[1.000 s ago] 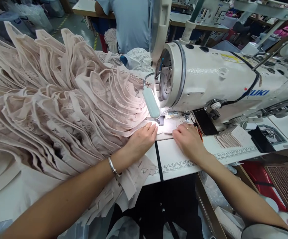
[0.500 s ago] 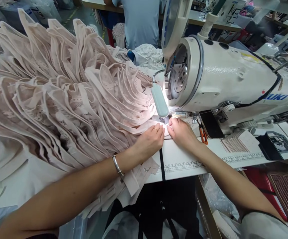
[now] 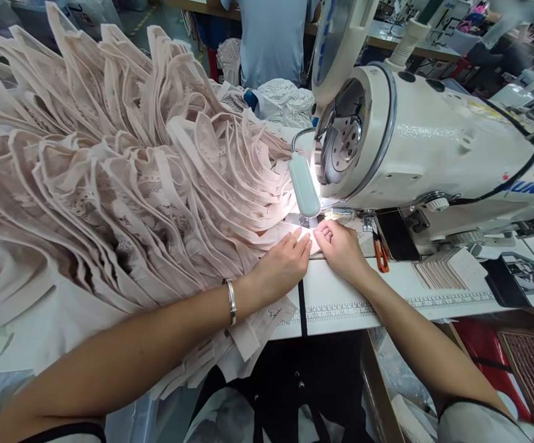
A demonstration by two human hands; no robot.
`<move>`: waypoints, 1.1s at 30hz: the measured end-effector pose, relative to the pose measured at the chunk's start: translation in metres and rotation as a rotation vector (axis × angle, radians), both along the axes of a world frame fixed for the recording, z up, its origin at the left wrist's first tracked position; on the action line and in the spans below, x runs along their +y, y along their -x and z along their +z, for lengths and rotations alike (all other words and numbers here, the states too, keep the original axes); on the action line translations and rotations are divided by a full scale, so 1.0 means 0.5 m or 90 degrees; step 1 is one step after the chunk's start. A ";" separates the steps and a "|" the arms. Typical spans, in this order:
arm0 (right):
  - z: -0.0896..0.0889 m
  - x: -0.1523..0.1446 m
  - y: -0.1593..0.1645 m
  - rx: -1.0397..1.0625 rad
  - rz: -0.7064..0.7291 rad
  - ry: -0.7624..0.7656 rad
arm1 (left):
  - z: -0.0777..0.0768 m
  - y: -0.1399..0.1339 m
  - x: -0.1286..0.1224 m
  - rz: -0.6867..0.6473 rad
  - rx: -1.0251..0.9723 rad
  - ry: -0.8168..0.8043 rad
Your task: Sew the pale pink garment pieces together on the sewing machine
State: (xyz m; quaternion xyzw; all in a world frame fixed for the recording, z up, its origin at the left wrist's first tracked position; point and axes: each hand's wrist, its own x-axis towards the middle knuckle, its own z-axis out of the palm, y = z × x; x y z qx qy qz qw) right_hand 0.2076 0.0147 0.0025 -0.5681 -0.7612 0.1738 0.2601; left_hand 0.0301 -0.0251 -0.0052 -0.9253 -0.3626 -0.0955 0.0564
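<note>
At the bed of the white sewing machine (image 3: pixel 442 151), both hands are on a pale pink garment piece (image 3: pixel 314 247) under a bright light. My left hand (image 3: pixel 282 266) is closed on its left side, fingers close together and pointing to the presser foot. Curled fingers of my right hand (image 3: pixel 343 251) pinch the piece's right edge, a little short of the needle area. The fingertips of the two hands are close together. A small pale green lamp (image 3: pixel 304 189) hangs just above and hides the needle. The piece runs left into a large heap of pink lace-trimmed garments (image 3: pixel 156 178).
Orange-handled snips (image 3: pixel 380 253) and a black phone (image 3: pixel 398 235) lie right of my right hand. Beyond are stacked fabric pieces (image 3: pixel 451 267). A printed ruler (image 3: pixel 341 311) follows the table's front edge. Across the table a person in a blue shirt (image 3: pixel 272 43) faces away.
The view has shifted slightly, so the machine appears farther right. My left hand lies flatter on the fabric, and my right fingers have curled more tightly at its edge.
</note>
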 end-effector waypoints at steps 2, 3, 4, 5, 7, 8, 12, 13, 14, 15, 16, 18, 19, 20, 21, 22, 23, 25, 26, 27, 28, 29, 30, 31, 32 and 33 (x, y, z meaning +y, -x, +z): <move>-0.002 -0.001 0.000 0.000 0.001 0.001 | 0.005 0.001 0.003 -0.001 0.008 -0.008; -0.002 -0.002 -0.001 -0.003 0.001 0.000 | 0.007 0.001 0.004 -0.004 0.008 -0.012; -0.002 -0.003 -0.003 -0.004 0.001 -0.006 | 0.008 0.002 0.006 -0.008 0.006 -0.015; -0.002 -0.005 -0.006 -0.003 0.005 -0.020 | 0.008 0.002 0.008 -0.013 0.000 -0.017; -0.002 -0.010 -0.013 0.003 0.036 -0.062 | 0.007 0.003 0.010 -0.022 -0.026 -0.020; -0.002 -0.013 -0.017 0.002 0.061 -0.086 | 0.005 0.004 0.011 -0.029 -0.041 -0.020; -0.002 -0.025 -0.025 -0.092 0.167 -0.154 | 0.006 0.006 0.011 -0.004 -0.084 -0.008; -0.001 -0.028 -0.024 -0.139 0.177 -0.166 | 0.009 0.006 0.010 0.023 -0.083 0.000; 0.000 -0.032 -0.022 -0.189 0.181 -0.178 | 0.012 0.006 0.010 0.048 -0.077 0.009; 0.001 -0.035 -0.019 -0.238 0.182 -0.189 | 0.015 0.005 0.009 0.067 -0.067 0.017; 0.002 -0.038 -0.016 -0.282 0.181 -0.199 | 0.018 0.003 0.009 0.074 -0.055 0.026; 0.005 -0.040 -0.013 -0.339 0.190 -0.214 | 0.021 -0.003 0.007 0.059 -0.037 0.039; 0.006 -0.038 -0.014 -0.350 0.203 -0.218 | 0.020 -0.006 0.006 0.051 -0.033 0.042; 0.007 -0.035 -0.016 -0.352 0.218 -0.218 | 0.019 -0.011 0.006 0.046 -0.032 0.040; 0.008 -0.031 -0.020 -0.346 0.232 -0.212 | 0.017 -0.015 0.005 0.040 -0.029 0.033; 0.007 -0.025 -0.026 -0.334 0.243 -0.200 | 0.014 -0.019 0.005 0.032 -0.024 0.019; 0.006 -0.018 -0.032 -0.321 0.248 -0.181 | 0.012 -0.022 0.004 0.023 -0.018 0.001; 0.002 -0.004 -0.044 -0.295 0.240 -0.130 | 0.008 -0.025 0.005 0.002 -0.004 -0.036; 0.000 0.002 -0.049 -0.285 0.232 -0.106 | 0.008 -0.026 0.006 -0.005 0.003 -0.051; -0.004 0.008 -0.053 -0.277 0.222 -0.087 | 0.007 -0.025 0.007 -0.008 0.009 -0.061; -0.007 0.013 -0.057 -0.270 0.213 -0.074 | 0.007 -0.024 0.009 -0.008 0.014 -0.067; -0.010 0.017 -0.059 -0.265 0.206 -0.066 | 0.008 -0.024 0.010 -0.008 0.019 -0.069; -0.014 0.020 -0.061 -0.259 0.201 -0.064 | 0.008 -0.023 0.011 -0.007 0.022 -0.068; -0.016 0.022 -0.062 -0.254 0.197 -0.063 | 0.007 -0.023 0.013 -0.006 0.023 -0.066; -0.019 0.023 -0.064 -0.250 0.195 -0.063 | 0.007 -0.023 0.014 -0.005 0.024 -0.063; -0.020 0.024 -0.065 -0.244 0.196 -0.063 | 0.006 -0.023 0.015 -0.003 0.023 -0.060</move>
